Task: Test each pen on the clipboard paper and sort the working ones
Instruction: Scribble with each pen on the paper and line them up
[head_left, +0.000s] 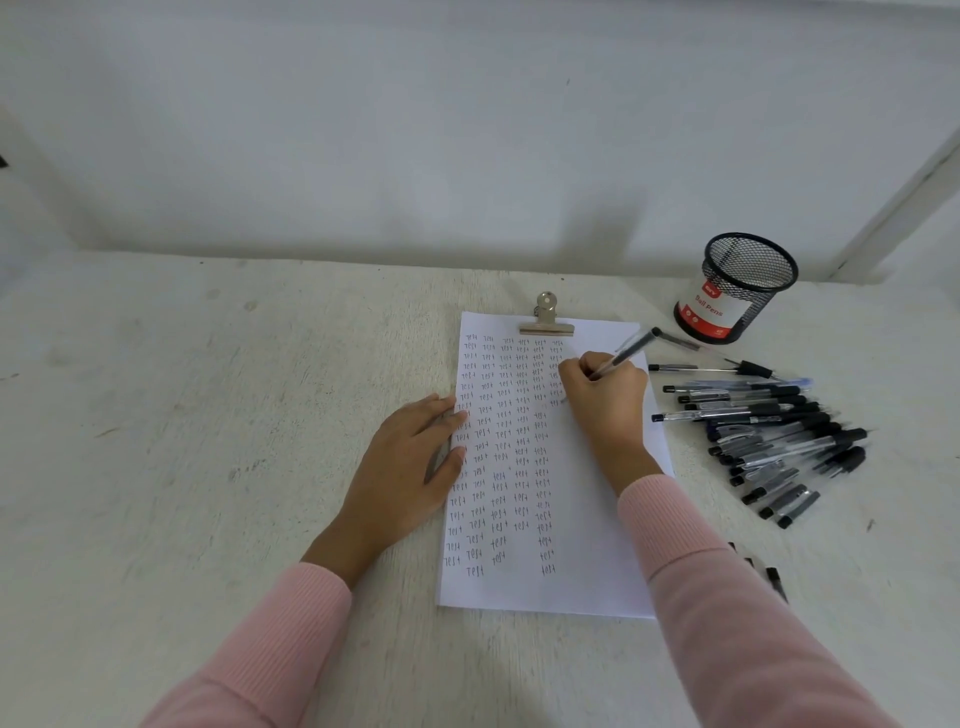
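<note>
Head-camera view looking down at a pale, rough table (208, 415). Slightly right of centre on it lies a white sheet of paper (587, 545). Columns of the small handwritten word "test" cover its left and middle, and its right strip is mostly bare. The step in hand appears to be trying one pen near the top of the rightmost column. To do it well, the mark should be short, made with light, even pressure, and placed in bare space below the last word so that a faint or skipping line stands out. The sheet also needs pinning so it cannot slide. To the right of the paper, on the table, is a loose pile of pens (779, 441) with clear barrels and dark ends. A smaller group of pens (774, 577) lies nearer the viewer, partly hidden by a pink sleeve. The left hand (410, 467) lies flat with its fingers straight and their tips pressing on the paper's left edge; it grasps nothing. The right hand (605, 395) rests on the upper right of the paper, its fingers curled tightly around a pen (628, 351). The barrel slants up and to the right, and the tip is hidden under the fingers. Behind the pile stands a black mesh cup (748, 286) with a red-and-white "Ball Pens" box inside. A metal clip (546, 317) grips the paper's top edge.
</note>
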